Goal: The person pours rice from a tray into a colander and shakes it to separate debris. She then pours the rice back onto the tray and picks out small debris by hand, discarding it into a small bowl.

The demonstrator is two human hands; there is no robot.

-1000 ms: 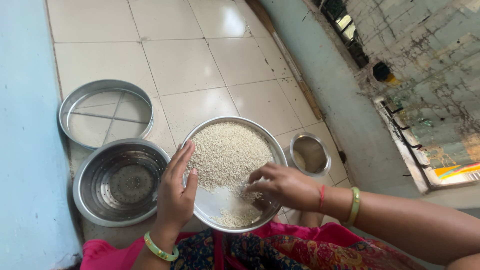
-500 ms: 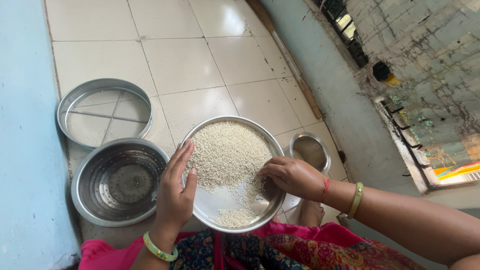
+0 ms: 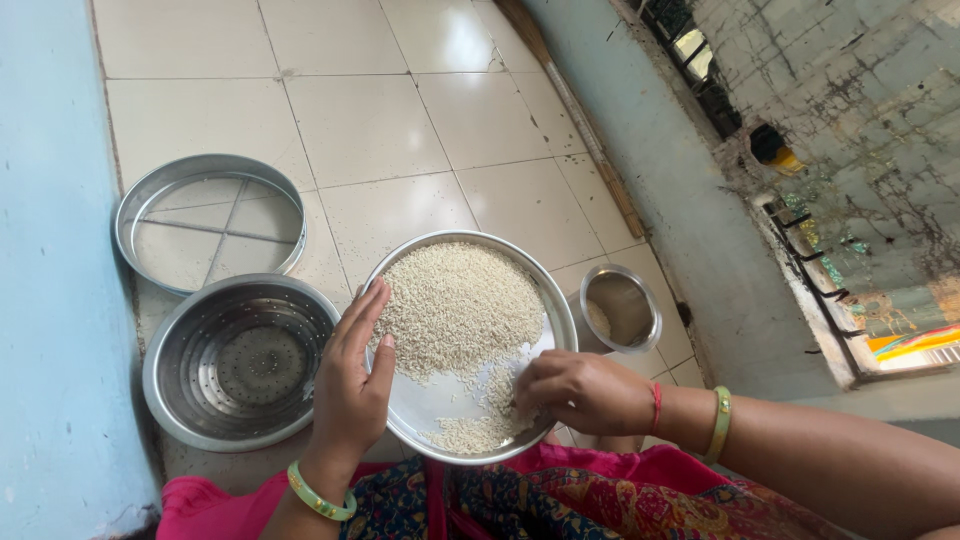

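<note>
Looks like a home, somebody sitting on a tiled floor (image 3: 400,110) doing kitchen prep. Steel plate (image 3: 440,405) of rice (image 3: 455,305), a colander (image 3: 240,362), a sieve (image 3: 210,222) and a small bowl (image 3: 620,305) around it, worn painted walls (image 3: 50,300) either side.

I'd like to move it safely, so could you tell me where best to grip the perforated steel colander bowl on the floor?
Probably the perforated steel colander bowl by its rolled rim, from above on its near side: it sits upright, open and unobstructed.
</note>
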